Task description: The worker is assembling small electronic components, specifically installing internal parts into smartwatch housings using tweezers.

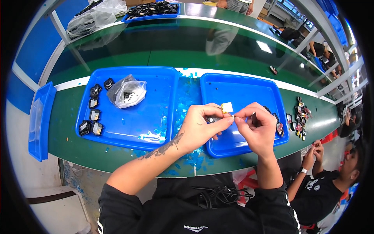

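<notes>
Head view.

Landmark: one right-hand blue tray (249,87), on the green bench.

Hands, two, over the tray. Left hand (202,126): fingers curled closed about one black unit (211,119), thumb and forefinger brought together; probably the steadying grip. Right hand (258,126): thumb and forefinger nearly closed at the left fingertips, whether on a part cannot be told; one dark slim object (254,119) is clasped among its fingers, perhaps to keep it ready. One pale square piece (226,107), yellow-edged, rises at the meeting fingertips, apparently kept exposed for sight.

Left of the tray: one larger blue tray (156,99), holding six black devices (94,114), seemingly lined along its left side to leave room, and one clear plastic bag (136,93) with small dark pieces, uncounted, presumably bagged against scattering.

Within the tray's right side: dark parts (279,128), partly behind the right hand, number not tellable.

Right of the tray, on the bench: one cluster of loose parts (300,115), too crowded to count.
</notes>
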`<state>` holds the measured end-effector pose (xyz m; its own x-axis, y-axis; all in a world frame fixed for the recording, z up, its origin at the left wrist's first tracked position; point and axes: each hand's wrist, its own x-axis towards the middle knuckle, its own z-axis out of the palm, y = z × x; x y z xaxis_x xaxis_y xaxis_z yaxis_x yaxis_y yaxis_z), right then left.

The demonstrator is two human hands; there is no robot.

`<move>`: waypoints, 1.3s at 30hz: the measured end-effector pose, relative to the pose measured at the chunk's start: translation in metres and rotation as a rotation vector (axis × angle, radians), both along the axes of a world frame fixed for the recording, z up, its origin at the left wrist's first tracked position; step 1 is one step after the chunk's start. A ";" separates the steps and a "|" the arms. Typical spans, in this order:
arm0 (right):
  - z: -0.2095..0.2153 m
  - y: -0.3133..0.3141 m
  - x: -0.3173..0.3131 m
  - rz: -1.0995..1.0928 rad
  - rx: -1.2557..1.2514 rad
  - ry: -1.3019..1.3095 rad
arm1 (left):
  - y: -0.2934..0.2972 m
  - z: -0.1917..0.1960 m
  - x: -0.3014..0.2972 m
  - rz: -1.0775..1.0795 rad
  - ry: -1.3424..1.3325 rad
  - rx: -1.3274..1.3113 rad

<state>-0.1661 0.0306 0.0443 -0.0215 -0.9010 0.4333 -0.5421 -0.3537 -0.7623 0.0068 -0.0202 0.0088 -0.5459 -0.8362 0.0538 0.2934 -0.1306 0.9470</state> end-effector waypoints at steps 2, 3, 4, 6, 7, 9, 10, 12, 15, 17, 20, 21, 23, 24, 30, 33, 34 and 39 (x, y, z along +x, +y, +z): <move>0.002 0.001 -0.001 -0.011 0.072 0.014 | 0.001 0.000 0.000 -0.013 0.011 0.019; 0.004 0.001 0.000 -0.008 0.074 0.015 | 0.000 0.000 0.000 -0.020 0.018 0.040; 0.006 0.002 0.001 -0.014 0.045 0.065 | 0.000 0.000 -0.001 -0.027 0.024 0.062; 0.007 0.001 0.002 -0.018 0.018 0.117 | 0.000 0.000 -0.001 -0.031 0.019 0.078; 0.005 0.000 0.001 -0.007 -0.087 0.201 | 0.000 0.001 -0.001 -0.037 0.013 0.092; 0.005 0.000 0.002 0.006 -0.188 0.288 | 0.000 0.001 -0.001 -0.040 0.013 0.116; 0.006 0.001 0.003 -0.006 -0.240 0.356 | 0.000 0.001 -0.001 -0.045 0.012 0.139; 0.006 0.001 0.004 -0.014 -0.293 0.430 | 0.001 0.002 -0.001 -0.050 0.036 0.177; 0.005 0.002 0.004 -0.032 -0.365 0.506 | 0.003 -0.001 -0.001 -0.067 0.055 0.234; 0.005 0.004 0.004 -0.036 -0.351 0.541 | -0.001 -0.001 -0.001 -0.081 0.055 0.251; 0.006 0.003 0.002 0.000 -0.278 0.461 | -0.001 -0.002 0.002 -0.072 0.038 0.250; 0.007 0.003 0.000 0.007 -0.236 0.415 | -0.001 -0.002 0.002 -0.073 0.042 0.250; 0.010 0.005 0.002 -0.004 -0.212 0.396 | -0.002 -0.002 0.002 -0.112 0.066 0.244; 0.010 0.006 0.003 -0.013 -0.187 0.372 | -0.001 -0.003 0.001 -0.110 0.067 0.248; 0.008 0.001 -0.001 0.024 -0.190 0.375 | -0.002 -0.004 0.001 -0.127 0.059 0.262; 0.011 0.002 -0.003 0.063 -0.230 0.450 | -0.002 -0.003 0.001 -0.140 0.063 0.283; 0.011 0.001 -0.004 0.063 -0.228 0.452 | -0.002 -0.003 0.001 -0.150 0.074 0.292; 0.008 -0.002 -0.007 0.154 -0.440 0.585 | -0.002 -0.003 0.003 -0.186 0.078 0.308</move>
<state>-0.1733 0.0282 0.0527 0.4356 -0.6162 0.6562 -0.7354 -0.6640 -0.1354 0.0099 -0.0227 0.0057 -0.6941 -0.7067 -0.1372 0.3079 -0.4637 0.8308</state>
